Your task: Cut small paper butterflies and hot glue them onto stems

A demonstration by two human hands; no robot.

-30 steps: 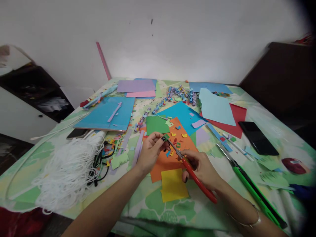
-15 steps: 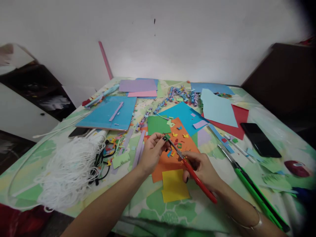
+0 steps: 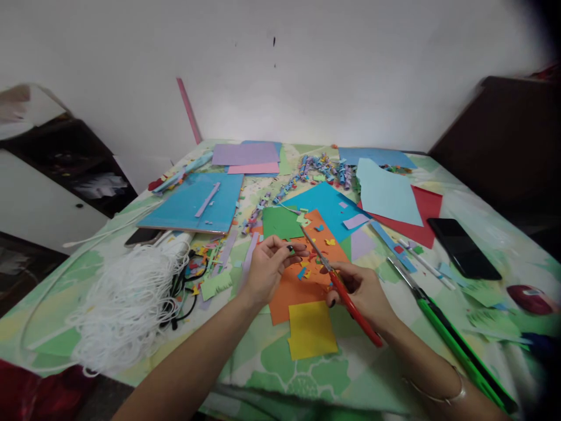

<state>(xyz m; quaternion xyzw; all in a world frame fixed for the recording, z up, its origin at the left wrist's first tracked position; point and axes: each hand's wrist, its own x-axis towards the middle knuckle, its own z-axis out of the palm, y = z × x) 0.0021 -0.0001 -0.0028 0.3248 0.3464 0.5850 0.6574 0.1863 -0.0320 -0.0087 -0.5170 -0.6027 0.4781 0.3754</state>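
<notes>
My left hand (image 3: 268, 268) is above the orange paper sheet (image 3: 280, 305), thumb and forefinger pinched around a small piece of green paper (image 3: 298, 247), mostly hidden by the fingertips. Red-handled scissors (image 3: 357, 314) are in my right hand (image 3: 367, 292). Their blades point up and left, just right of my left fingertips and apart from them. Small cut bits of yellow, blue and red paper (image 3: 330, 241) lie scattered on the orange sheet. A green paper sheet (image 3: 280, 222) sits just beyond my left hand, and a yellow paper piece (image 3: 312, 332) lies near my right hand.
To the left are a heap of white string (image 3: 127, 310) and a blue pad (image 3: 193, 202). A green utility knife (image 3: 456, 339) and a black phone (image 3: 464, 248) lie on the right. Rolled paper strings (image 3: 322, 168) and coloured sheets (image 3: 245, 154) are farther back.
The scissors have drawn away from the green paper at my left fingertips, and their blades now point farther up. My left hand has stayed nearly in place.
</notes>
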